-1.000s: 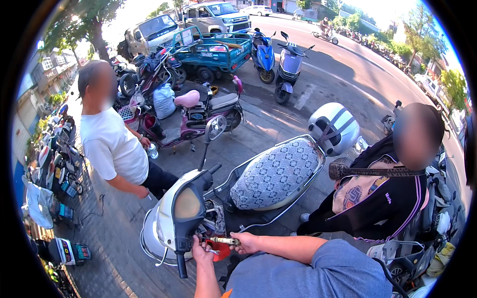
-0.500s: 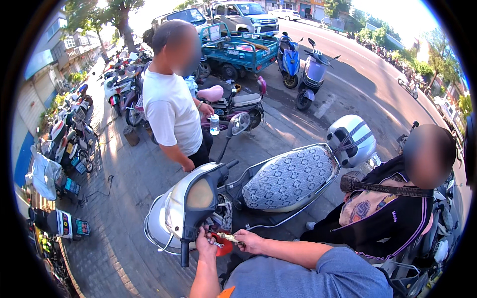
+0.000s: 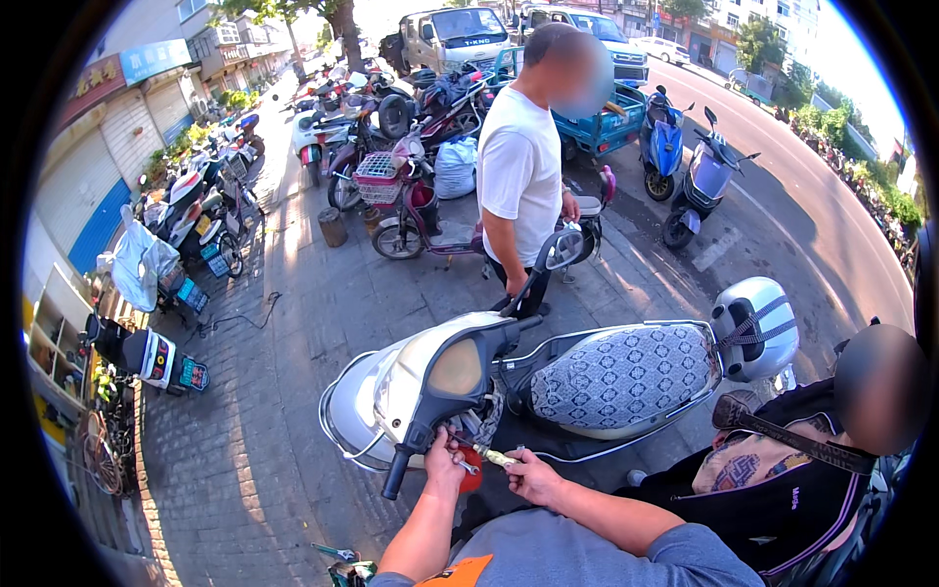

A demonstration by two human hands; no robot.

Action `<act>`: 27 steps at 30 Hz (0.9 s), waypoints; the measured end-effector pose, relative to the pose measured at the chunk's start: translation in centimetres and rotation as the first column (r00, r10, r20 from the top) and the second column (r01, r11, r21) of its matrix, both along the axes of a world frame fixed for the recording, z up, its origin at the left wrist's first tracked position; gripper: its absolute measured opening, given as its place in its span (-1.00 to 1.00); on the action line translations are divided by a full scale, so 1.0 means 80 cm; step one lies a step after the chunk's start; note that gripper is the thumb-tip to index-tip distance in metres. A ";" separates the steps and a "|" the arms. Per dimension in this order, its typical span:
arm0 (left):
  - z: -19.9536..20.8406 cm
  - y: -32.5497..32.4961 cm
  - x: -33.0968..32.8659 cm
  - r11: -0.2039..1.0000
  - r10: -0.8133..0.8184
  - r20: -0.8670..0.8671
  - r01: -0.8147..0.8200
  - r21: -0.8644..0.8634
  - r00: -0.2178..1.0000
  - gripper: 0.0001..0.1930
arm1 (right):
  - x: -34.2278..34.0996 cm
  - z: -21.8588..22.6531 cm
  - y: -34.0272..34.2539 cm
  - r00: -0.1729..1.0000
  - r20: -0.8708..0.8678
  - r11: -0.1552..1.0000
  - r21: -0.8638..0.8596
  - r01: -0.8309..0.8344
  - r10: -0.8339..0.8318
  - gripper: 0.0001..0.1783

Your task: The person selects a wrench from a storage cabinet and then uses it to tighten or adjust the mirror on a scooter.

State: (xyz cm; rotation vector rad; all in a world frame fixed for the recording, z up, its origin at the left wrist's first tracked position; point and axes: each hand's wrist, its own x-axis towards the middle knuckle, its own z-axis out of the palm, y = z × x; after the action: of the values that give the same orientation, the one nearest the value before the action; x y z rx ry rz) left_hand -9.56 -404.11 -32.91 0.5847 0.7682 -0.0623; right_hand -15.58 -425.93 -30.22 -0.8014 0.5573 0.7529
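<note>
My right hand (image 3: 533, 477) is closed round the pale, translucent handle of a screwdriver (image 3: 499, 457). Its thin shaft points left, at the opened underside below the handlebar of a silver-white scooter (image 3: 391, 386). Close by, my left hand (image 3: 445, 464) has its fingers curled up against this part, with a small silver wrench (image 3: 469, 468) sticking out of its grasp. What the left fingertips touch is hidden. Loose wiring and inner parts (image 3: 483, 423) show behind the handlebar. Something red (image 3: 470, 479) hangs or lies below my hands.
A person in a white shirt (image 3: 509, 166) stands beyond the scooter; another in a dark jacket (image 3: 773, 489) is close on my right. The patterned seat (image 3: 626, 377) and silver top box (image 3: 758, 328) extend rightward. Tools (image 3: 344, 563) lie on the ground at lower left. Parked scooters line the pavement.
My view has swung left, so the scooter and people appear farther right. Both hands stay at the handlebar's underside with the same tools. The tools on the ground have come into view.
</note>
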 end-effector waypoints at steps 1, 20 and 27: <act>-0.001 0.001 -0.002 1.000 0.007 0.007 -0.007 -0.016 1.000 -0.84 | 0.000 0.004 0.001 1.000 -0.014 1.000 0.007 0.014 -0.013 -0.75; -0.004 -0.001 0.001 1.000 0.012 0.059 -0.011 -0.021 0.998 -0.87 | 0.006 -0.023 -0.017 0.987 -0.156 0.964 0.266 0.017 0.025 -0.79; -0.009 0.006 -0.003 0.999 0.025 0.099 -0.022 -0.033 0.995 -0.86 | 0.010 0.040 -0.005 0.996 -0.080 0.998 0.064 -0.026 0.031 -0.71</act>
State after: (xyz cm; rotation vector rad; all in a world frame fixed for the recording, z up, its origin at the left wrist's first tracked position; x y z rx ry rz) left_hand -9.79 -403.61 -33.64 0.5443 0.6761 -0.0231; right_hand -14.75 -426.35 -27.05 -0.7247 0.5934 0.8282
